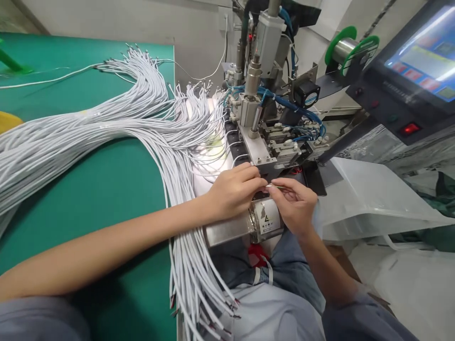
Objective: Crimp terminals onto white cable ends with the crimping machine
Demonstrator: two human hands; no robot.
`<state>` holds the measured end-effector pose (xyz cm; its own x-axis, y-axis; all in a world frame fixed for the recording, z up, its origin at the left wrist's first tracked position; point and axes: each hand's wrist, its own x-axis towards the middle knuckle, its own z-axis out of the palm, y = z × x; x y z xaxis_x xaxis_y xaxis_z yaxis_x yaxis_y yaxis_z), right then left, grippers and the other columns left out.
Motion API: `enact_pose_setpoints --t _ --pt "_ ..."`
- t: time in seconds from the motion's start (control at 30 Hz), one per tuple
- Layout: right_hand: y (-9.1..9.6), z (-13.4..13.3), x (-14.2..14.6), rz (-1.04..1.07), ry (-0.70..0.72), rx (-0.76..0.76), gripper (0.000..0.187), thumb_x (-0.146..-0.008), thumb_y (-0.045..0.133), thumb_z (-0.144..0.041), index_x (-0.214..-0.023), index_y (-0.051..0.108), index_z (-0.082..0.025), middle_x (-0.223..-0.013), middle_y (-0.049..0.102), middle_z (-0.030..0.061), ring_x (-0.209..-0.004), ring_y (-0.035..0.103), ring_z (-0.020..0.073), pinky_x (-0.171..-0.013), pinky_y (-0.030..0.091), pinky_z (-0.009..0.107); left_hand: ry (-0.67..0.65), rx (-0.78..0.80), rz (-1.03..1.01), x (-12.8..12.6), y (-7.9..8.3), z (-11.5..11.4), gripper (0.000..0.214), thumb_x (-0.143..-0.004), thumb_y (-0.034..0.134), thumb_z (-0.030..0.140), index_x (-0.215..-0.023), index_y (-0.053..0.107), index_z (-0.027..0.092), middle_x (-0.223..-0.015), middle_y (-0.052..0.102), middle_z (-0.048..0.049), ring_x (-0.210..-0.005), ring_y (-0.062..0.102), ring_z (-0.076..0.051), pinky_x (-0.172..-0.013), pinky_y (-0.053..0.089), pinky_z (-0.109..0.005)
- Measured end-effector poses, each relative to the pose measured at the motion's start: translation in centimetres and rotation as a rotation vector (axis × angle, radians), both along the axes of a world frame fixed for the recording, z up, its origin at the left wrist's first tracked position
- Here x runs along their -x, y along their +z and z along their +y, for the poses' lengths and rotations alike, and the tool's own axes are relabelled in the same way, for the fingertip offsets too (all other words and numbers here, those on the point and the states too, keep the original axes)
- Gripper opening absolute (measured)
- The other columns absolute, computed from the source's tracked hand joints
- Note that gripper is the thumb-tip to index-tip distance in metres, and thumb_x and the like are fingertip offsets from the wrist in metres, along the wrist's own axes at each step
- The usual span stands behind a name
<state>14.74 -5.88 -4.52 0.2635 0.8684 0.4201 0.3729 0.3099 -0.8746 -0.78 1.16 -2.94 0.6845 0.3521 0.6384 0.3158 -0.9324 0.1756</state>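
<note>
My left hand and my right hand meet in front of a small crimping machine. Both pinch the stripped end of a thin white wire held between them, just below the machine's metal press block. The left forearm lies across a thick bundle of white wires that fans over the green table and hangs off its near edge. A silver cylinder with a warning label sits right under my hands.
A control panel with a lit touchscreen and a red switch stands at the right. A green reel sits behind it. A clear plastic bin lies right of the machine. Blue air hoses loop over the machine.
</note>
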Motion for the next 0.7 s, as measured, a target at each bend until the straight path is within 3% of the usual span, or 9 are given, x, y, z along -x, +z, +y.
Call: enact_pose_setpoints --t 0.13,0.27,0.5,0.6,0.7 --pt "0.7 -0.5 0.6 0.214 0.134 0.044 0.004 -0.075 0.064 -0.022 -0.078 0.064 -0.019 -0.069 0.066 0.0001 -0.054 0.062 0.0117 -0.051 0.052 0.025 -0.067 0.065 -0.141 0.0 -0.2 -0.3 0.019 -0.087 0.043 0.012 -0.081 0.061 0.015 -0.067 0.056 -0.0027 -0.060 0.047 -0.011 -0.055 0.037 -0.022" --pt "0.5 0.0 0.4 0.248 0.156 0.051 0.004 -0.077 0.062 -0.022 -0.078 0.064 -0.019 -0.068 0.064 -0.0002 -0.053 0.058 0.0100 -0.051 0.051 0.025 -0.090 0.110 -0.141 -0.3 -0.4 -0.1 0.020 -0.087 0.043 0.012 -0.083 0.062 0.013 -0.069 0.058 -0.0037 -0.062 0.050 -0.011 -0.054 0.039 -0.022" --pt "0.9 0.7 -0.4 0.015 0.061 0.060 0.010 -0.079 0.060 -0.023 -0.080 0.069 -0.018 -0.073 0.064 0.0021 -0.061 0.057 0.0108 -0.054 0.048 0.024 -0.034 0.163 -0.100 -0.4 -0.6 0.4 0.021 -0.088 0.046 0.019 -0.086 0.066 0.015 -0.079 0.066 -0.0052 -0.068 0.058 -0.011 -0.059 0.045 -0.021" --pt "1.8 0.7 -1.0 -0.149 0.058 0.100 0.013 -0.077 0.061 -0.024 -0.075 0.070 -0.016 -0.061 0.058 0.0001 -0.050 0.047 0.0082 -0.047 0.041 0.023 -0.026 0.096 -0.083 -0.3 -0.7 0.6 0.020 -0.087 0.048 0.019 -0.084 0.067 0.016 -0.074 0.065 -0.0042 -0.065 0.056 -0.011 -0.056 0.042 -0.022" --pt "2.1 0.9 -1.1 -0.140 0.076 0.156 0.012 -0.074 0.063 -0.023 -0.070 0.070 -0.015 -0.049 0.051 -0.0034 -0.042 0.037 0.0061 -0.042 0.036 0.022 -0.029 0.068 -0.093 -0.3 -0.8 0.7 0.019 -0.086 0.049 0.019 -0.080 0.067 0.016 -0.069 0.063 -0.0038 -0.062 0.052 -0.011 -0.055 0.040 -0.023"
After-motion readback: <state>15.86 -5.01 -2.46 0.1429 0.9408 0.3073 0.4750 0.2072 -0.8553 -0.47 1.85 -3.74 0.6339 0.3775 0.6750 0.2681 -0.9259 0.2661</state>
